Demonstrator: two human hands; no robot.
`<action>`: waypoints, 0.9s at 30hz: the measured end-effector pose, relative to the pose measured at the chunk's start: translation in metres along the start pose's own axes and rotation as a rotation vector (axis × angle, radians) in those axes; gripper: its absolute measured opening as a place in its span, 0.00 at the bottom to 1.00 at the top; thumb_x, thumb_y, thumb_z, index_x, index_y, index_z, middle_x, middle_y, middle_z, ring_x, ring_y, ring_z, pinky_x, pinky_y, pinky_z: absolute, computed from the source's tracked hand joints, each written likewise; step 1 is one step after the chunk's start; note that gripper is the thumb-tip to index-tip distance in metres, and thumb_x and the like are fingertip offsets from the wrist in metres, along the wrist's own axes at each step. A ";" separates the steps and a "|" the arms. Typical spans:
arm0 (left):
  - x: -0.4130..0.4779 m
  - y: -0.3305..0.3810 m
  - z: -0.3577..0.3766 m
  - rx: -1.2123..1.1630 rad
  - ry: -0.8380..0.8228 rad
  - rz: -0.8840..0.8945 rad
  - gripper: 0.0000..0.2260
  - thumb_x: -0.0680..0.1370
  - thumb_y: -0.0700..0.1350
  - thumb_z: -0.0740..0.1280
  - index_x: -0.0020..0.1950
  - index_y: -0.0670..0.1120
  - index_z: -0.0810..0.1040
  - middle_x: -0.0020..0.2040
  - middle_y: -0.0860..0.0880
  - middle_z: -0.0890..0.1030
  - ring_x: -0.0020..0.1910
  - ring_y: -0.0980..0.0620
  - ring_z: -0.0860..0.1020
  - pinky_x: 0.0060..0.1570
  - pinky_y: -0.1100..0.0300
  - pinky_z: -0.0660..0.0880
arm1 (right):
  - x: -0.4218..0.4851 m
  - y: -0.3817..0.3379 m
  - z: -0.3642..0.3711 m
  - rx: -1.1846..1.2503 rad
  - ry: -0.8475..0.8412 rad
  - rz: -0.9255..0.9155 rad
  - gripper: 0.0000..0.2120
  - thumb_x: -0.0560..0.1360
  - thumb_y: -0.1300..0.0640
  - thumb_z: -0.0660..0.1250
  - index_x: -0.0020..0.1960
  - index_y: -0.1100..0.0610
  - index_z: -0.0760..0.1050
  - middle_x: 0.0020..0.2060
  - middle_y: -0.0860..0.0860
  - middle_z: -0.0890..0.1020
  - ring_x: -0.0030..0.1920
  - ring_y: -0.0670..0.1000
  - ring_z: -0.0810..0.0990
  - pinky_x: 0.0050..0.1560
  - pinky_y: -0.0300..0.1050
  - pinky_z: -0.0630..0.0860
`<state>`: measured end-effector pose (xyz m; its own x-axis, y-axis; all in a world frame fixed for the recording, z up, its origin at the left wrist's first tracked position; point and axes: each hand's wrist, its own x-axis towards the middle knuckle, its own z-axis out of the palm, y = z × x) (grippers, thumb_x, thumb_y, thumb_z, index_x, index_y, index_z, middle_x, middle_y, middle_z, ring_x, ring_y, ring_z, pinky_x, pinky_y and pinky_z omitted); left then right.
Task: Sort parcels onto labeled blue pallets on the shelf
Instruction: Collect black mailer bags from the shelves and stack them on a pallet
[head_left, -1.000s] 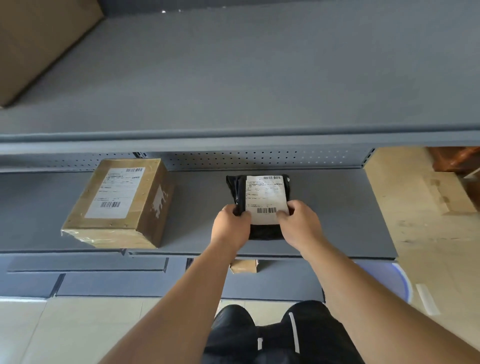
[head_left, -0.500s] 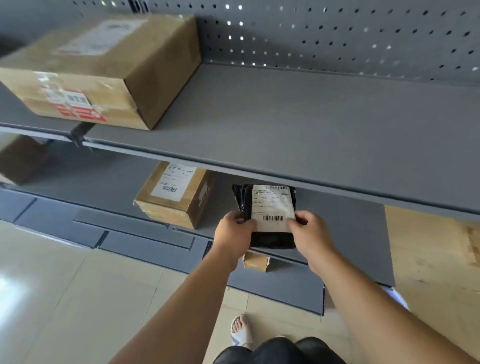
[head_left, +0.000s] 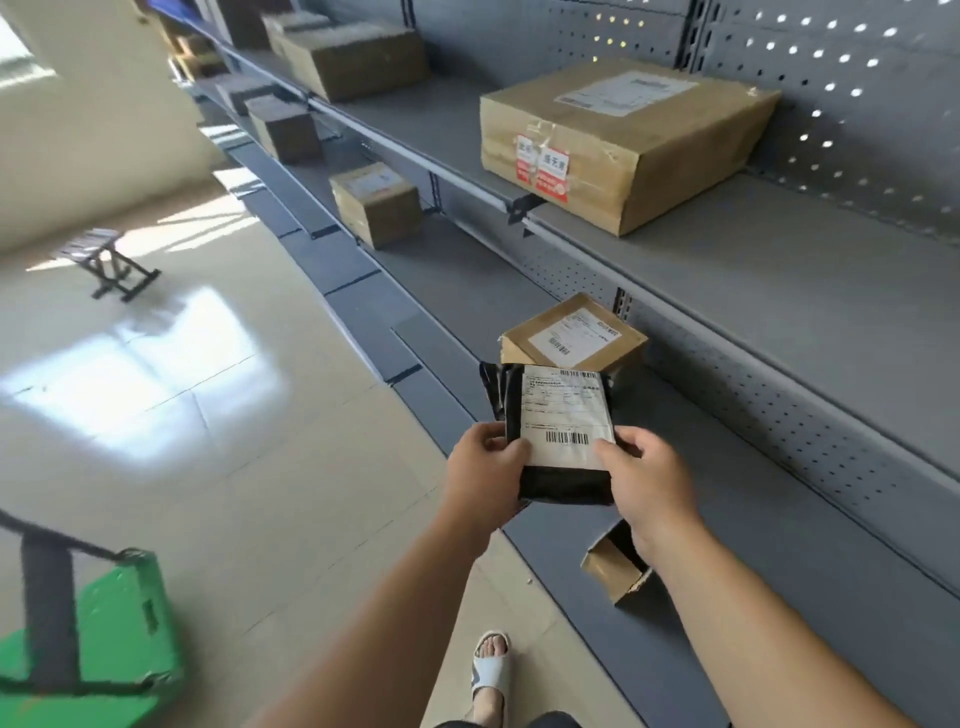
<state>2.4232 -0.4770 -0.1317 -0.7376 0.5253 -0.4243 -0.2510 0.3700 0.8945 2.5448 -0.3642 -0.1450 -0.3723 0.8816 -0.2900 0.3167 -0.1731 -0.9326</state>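
A flat black plastic parcel (head_left: 561, 480) with a white barcode label (head_left: 563, 415) is held in the air in front of the grey shelving, label up. My left hand (head_left: 480, 473) grips its lower left corner, thumb on the label. Gripping the lower right corner is my right hand (head_left: 649, 480). Just behind the parcel, a small brown box (head_left: 574, 335) with a white label lies on the lower shelf (head_left: 737, 493). No blue pallet is visible.
A large taped carton (head_left: 623, 140) rests on the upper shelf (head_left: 779, 280). More cartons (head_left: 376, 205) stand further left along the shelves. A small open box (head_left: 618, 574) lies on the bottom shelf. A green cart (head_left: 104, 644) is at lower left, a folding stool (head_left: 106, 260) on the tiled floor.
The view has swung left and pulled back from the shelf. The black parcel has come off the lower shelf and is now carried in both hands over the shelf's front edge.
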 end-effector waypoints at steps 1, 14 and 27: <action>-0.005 -0.001 -0.015 -0.033 0.044 0.008 0.10 0.80 0.45 0.68 0.61 0.50 0.77 0.52 0.50 0.84 0.48 0.52 0.85 0.35 0.65 0.80 | -0.004 -0.005 0.014 0.013 -0.052 -0.006 0.05 0.77 0.55 0.69 0.45 0.45 0.77 0.46 0.45 0.84 0.47 0.47 0.83 0.45 0.50 0.82; -0.007 0.005 -0.227 -0.193 0.490 0.097 0.11 0.77 0.48 0.69 0.59 0.53 0.79 0.54 0.53 0.84 0.52 0.51 0.84 0.58 0.47 0.81 | -0.047 -0.087 0.234 -0.082 -0.464 -0.184 0.08 0.78 0.54 0.69 0.57 0.49 0.78 0.49 0.46 0.85 0.48 0.46 0.84 0.45 0.44 0.83; 0.059 0.006 -0.431 -0.275 0.675 0.099 0.11 0.78 0.48 0.68 0.60 0.51 0.80 0.56 0.53 0.84 0.54 0.51 0.84 0.59 0.47 0.81 | -0.075 -0.138 0.461 -0.091 -0.659 -0.218 0.03 0.79 0.53 0.69 0.51 0.47 0.78 0.53 0.46 0.85 0.53 0.50 0.84 0.57 0.55 0.82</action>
<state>2.1082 -0.7738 -0.0903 -0.9682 -0.0730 -0.2394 -0.2456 0.0928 0.9649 2.1266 -0.6090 -0.0939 -0.8782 0.4367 -0.1951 0.2355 0.0398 -0.9711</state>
